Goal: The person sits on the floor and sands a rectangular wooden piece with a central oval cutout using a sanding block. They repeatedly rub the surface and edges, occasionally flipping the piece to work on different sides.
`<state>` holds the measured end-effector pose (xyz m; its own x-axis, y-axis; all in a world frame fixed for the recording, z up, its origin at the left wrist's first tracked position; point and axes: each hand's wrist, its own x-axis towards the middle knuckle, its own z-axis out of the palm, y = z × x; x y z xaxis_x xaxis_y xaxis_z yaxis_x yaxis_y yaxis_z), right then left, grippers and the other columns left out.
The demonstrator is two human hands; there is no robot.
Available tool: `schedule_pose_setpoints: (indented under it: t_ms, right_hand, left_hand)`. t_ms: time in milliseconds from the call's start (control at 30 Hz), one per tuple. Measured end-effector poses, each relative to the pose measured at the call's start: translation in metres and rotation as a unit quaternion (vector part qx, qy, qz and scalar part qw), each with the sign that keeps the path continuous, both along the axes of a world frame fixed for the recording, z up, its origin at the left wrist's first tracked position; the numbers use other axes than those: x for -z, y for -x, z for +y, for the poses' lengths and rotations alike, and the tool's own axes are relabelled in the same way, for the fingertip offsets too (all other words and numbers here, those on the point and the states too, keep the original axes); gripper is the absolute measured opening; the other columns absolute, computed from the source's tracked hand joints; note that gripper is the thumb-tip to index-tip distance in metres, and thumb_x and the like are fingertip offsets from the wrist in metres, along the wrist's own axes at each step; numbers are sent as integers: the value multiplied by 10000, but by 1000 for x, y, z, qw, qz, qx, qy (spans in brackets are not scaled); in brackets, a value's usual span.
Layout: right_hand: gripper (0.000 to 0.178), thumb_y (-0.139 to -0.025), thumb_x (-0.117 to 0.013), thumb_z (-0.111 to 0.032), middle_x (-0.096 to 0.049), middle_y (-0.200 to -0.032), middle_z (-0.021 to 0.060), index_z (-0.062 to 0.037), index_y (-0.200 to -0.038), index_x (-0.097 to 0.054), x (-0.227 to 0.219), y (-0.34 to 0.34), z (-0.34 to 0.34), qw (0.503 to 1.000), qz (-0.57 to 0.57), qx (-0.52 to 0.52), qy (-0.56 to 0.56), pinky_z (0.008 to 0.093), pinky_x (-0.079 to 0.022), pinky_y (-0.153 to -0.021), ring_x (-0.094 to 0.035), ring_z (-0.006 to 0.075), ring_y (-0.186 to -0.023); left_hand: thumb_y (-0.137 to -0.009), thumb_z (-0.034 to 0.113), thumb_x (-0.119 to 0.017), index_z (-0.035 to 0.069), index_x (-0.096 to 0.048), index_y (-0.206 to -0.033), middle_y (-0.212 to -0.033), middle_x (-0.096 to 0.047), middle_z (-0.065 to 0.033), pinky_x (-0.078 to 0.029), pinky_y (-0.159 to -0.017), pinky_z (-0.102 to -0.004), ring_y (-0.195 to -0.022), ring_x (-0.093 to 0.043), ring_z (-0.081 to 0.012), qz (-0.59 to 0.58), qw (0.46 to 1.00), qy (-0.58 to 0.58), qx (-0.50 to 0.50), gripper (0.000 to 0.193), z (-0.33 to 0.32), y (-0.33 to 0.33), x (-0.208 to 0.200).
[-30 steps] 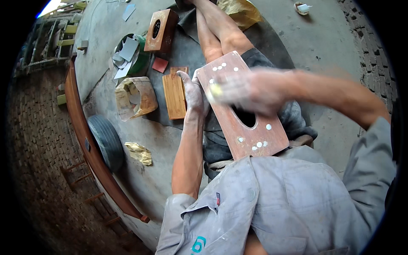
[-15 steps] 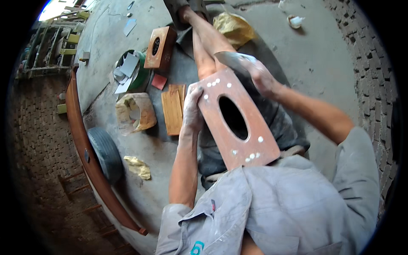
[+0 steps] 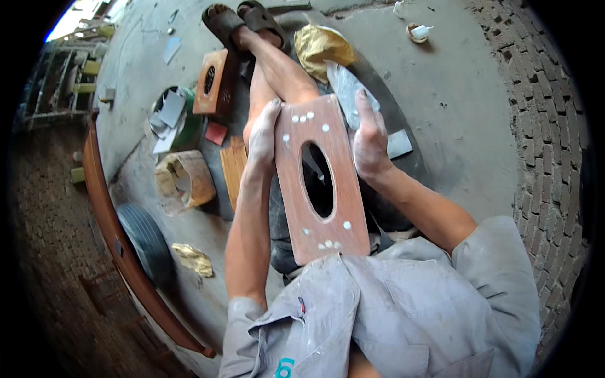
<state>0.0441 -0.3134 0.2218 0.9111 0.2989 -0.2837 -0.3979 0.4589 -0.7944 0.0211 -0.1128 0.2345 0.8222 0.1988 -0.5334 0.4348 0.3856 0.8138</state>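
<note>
A reddish-brown wooden tissue box (image 3: 289, 183) lies across my lap, its oval opening facing up. White filler dots mark the surface near both ends. My left hand (image 3: 261, 135) grips its upper left edge, thumb on the rim, fingers hidden at the side. By the upper right edge, my right hand (image 3: 372, 148) is closed on the lower part of a pale, bent sheet (image 3: 343, 85), thumb up. Whether this hand also touches the box I cannot tell. Both hands are dusted white.
Left of my legs are a second tissue box (image 3: 225, 85), a green bucket (image 3: 187, 129) of paper sheets, a red pad (image 3: 215, 132), wooden boards (image 3: 232, 173), a cut container (image 3: 205, 179) and a tyre (image 3: 144, 236). A yellow bag (image 3: 321, 47) lies ahead; a pale rectangle (image 3: 399, 143) rests right.
The tissue box has turned more upright in view. My right hand has come down and closer to the box's right edge, with the sheet in it. The view has shifted.
</note>
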Motion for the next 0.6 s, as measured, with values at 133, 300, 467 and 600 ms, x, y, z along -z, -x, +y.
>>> schedule_pose_setpoints:
  t_ms: [133, 300, 467, 600]
  right_hand:
    - [636, -1178, -338, -455, -745, -1208, 156, 74, -1298, -670, 18, -8, 1, 993, -54, 48, 94, 370, -540, -1042, -707, 233, -1146]
    - [644, -1178, -313, -472, -703, -1298, 163, 50, -1300, -669, 44, -25, -12, 982, -33, 177, 51, 386, -540, -1048, -697, 240, -1180]
    - [683, -1147, -311, -520, -726, -1268, 193, 41, -1319, -661, 48, -38, -21, 988, 105, 111, -23, 407, -598, -1014, -735, 267, -1121]
    - [657, -1155, -318, -481, -757, -1258, 175, 46, -1344, -662, 49, -38, -26, 995, -40, 52, 74, 385, -594, -1012, -752, 259, -1107]
  left_hand:
    - [-1146, 381, -503, 44, -736, -1155, -1039, -768, -94, -586, -891, -358, -947, -734, -176, -6, 954, -253, 159, 411, 9, -23, 14]
    - [-1143, 517, -423, -51, -575, -1502, -1573, -541, -297, -308, -1277, -552, -1500, -475, -446, -217, 581, -737, 270, 688, -51, -9, 2]
    - [-1064, 602, -532, -100, -375, -1625, -1693, -388, -291, -175, -1345, -526, -1625, -297, -410, -230, 689, -623, 291, 912, -97, 42, -34]
    - [-998, 641, -616, -76, -381, -1634, -1745, -329, -223, -156, -1368, -512, -1660, -228, -352, -230, 677, -594, 368, 986, -125, 94, -59]
